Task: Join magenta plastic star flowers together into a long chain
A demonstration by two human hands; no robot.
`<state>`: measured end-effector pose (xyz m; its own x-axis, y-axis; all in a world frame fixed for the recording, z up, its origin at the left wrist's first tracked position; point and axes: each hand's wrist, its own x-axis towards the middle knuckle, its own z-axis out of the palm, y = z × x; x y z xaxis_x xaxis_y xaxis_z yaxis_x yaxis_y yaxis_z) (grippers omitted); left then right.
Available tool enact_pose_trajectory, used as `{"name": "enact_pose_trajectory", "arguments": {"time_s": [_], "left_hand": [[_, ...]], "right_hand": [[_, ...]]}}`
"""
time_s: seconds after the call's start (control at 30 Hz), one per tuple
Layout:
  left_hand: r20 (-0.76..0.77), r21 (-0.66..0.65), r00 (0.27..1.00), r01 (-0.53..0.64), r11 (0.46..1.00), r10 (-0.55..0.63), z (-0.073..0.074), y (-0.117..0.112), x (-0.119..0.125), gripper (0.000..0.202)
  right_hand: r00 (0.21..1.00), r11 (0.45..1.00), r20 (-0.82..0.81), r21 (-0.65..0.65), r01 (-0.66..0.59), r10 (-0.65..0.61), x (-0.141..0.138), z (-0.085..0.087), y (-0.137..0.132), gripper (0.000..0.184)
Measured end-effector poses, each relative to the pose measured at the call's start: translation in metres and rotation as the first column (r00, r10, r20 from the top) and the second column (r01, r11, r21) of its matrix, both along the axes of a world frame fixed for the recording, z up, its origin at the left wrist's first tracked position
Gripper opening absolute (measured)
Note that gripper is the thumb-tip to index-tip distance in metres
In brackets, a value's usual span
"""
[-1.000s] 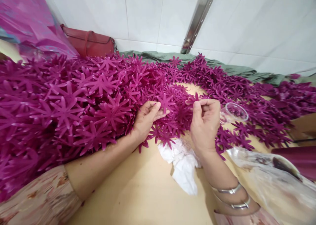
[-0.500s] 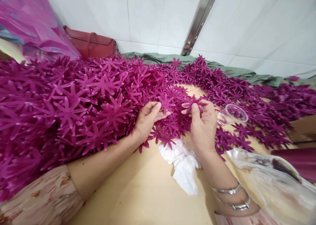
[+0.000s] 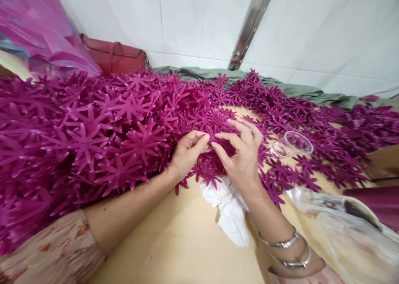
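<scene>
My left hand pinches a magenta artificial flower piece between thumb and forefinger. It is a flat star shape with narrow petals, partly hidden by my fingers. From the other side, my right hand closes its thumb and forefinger on the edge of the same piece, its other fingers raised and apart. Beneath and behind both hands, more of these pieces lie in a loose layer. A tall heap of magenta flower pieces rises along my left forearm.
A clear plastic cup lies among scattered pieces at the right. Crumpled white tissue rests on the tan tabletop. A clear plastic bag is at the lower right. Against the tiled wall sit a red handbag and green cloth.
My right hand has moved left to meet the left hand. The flower piece it held no longer shows in it. The left hand has barely moved.
</scene>
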<state>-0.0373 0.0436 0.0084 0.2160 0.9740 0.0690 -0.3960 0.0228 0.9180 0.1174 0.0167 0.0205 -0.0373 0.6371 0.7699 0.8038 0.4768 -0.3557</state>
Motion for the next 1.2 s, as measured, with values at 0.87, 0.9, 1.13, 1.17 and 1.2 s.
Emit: {"name": "enact_pose_trajectory", "arguments": {"time_s": [0.87, 0.9, 1.13, 1.17, 1.2], "left_hand": [[0.084, -0.064, 0.996, -0.034, 0.997, 0.04, -0.001, 0.003, -0.001, 0.037], [0.091, -0.071, 0.995, -0.043, 0.997, 0.049, -0.001, 0.003, -0.001, 0.038], [0.174, -0.113, 0.981, -0.063, 0.992, 0.082, -0.001, 0.005, -0.001, 0.04], [0.181, -0.124, 0.98, -0.067, 0.99, 0.089, 0.0, 0.005, -0.001, 0.04], [0.183, -0.133, 0.978, -0.072, 0.989, 0.096, 0.0, 0.005, -0.001, 0.04]], "right_hand": [[0.9, 0.998, -0.435, -0.061, -0.018, -0.011, 0.001, -0.002, 0.001, 0.009], [0.861, 0.998, -0.509, -0.055, -0.011, -0.019, 0.002, -0.004, 0.003, 0.01], [0.32, 0.948, -0.945, -0.041, -0.314, 0.065, 0.006, -0.011, 0.019, 0.036], [0.268, 0.935, -0.962, -0.039, -0.353, 0.061, 0.006, -0.009, 0.019, 0.043], [0.247, 0.925, -0.967, -0.044, -0.377, 0.055, 0.005, -0.007, 0.019, 0.047]]}}
